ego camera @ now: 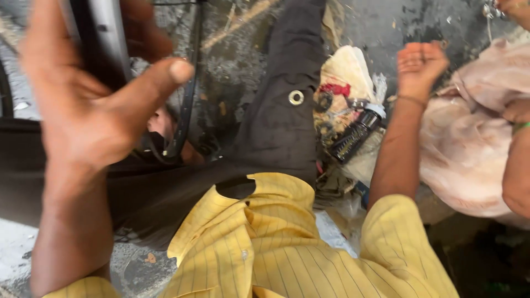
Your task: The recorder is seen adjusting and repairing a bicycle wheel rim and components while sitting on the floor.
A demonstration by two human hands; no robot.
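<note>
My left hand (83,110) is raised close to the camera at the left, blurred, fingers apart and thumb stretched out, holding nothing. Right behind it runs a grey metal tube (107,38); whether the hand touches it I cannot tell. My right hand (420,63) is stretched out at the upper right with its fingers curled in and nothing in them. It hovers just right of a dirty pale cloth bundle (345,69) with a red patch. A black ribbed bottle-like object (356,132) with a silvery end lies on that bundle.
A dark cloth (281,110) with a metal eyelet (296,97) hangs down the middle. A thin black tyre and cable (187,105) curve at the left. Another person in pale pink cloth (469,138) sits at the right, forearm (519,165) wearing a green bangle. Stained grey ground lies around.
</note>
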